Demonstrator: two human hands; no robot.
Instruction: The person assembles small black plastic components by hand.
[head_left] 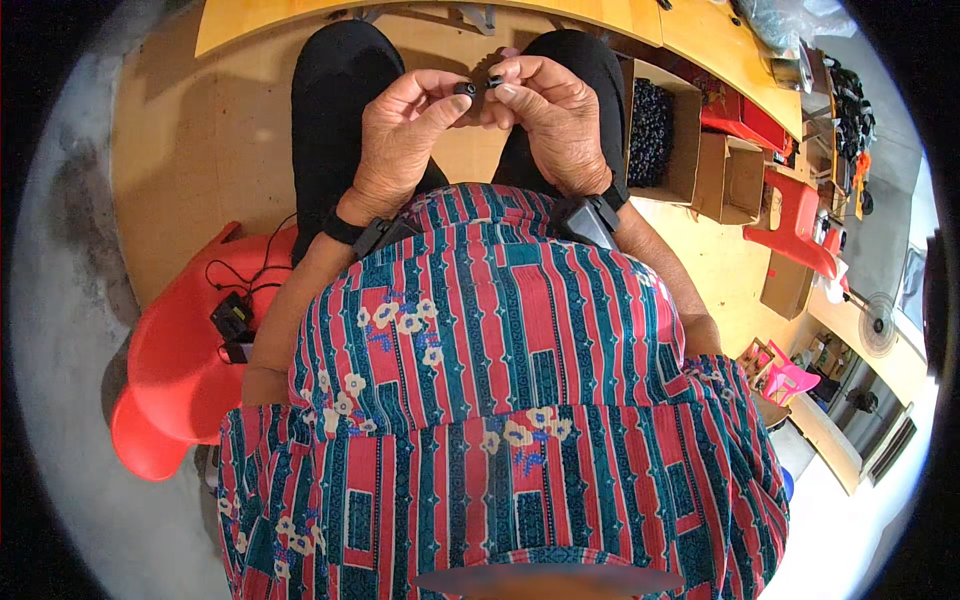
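Note:
Above my lap, my left hand (405, 125) pinches a small black cylindrical part (465, 89) with a round opening at its end. Close beside it, my right hand (545, 105) grips another small black piece (495, 81) between thumb and fingertips. A narrow gap separates the two pieces; their exact kind is too small to make out. Both hands are held over the space between my black-trousered knees, below the edge of the wooden table (580, 12).
On the right, a cardboard box (676, 195) holds many small dark parts, with a smaller carton (741, 180) beside it. A red stool (797, 220) stands farther right. At left, a red chair (185, 340) carries a black device (232, 318) with cables.

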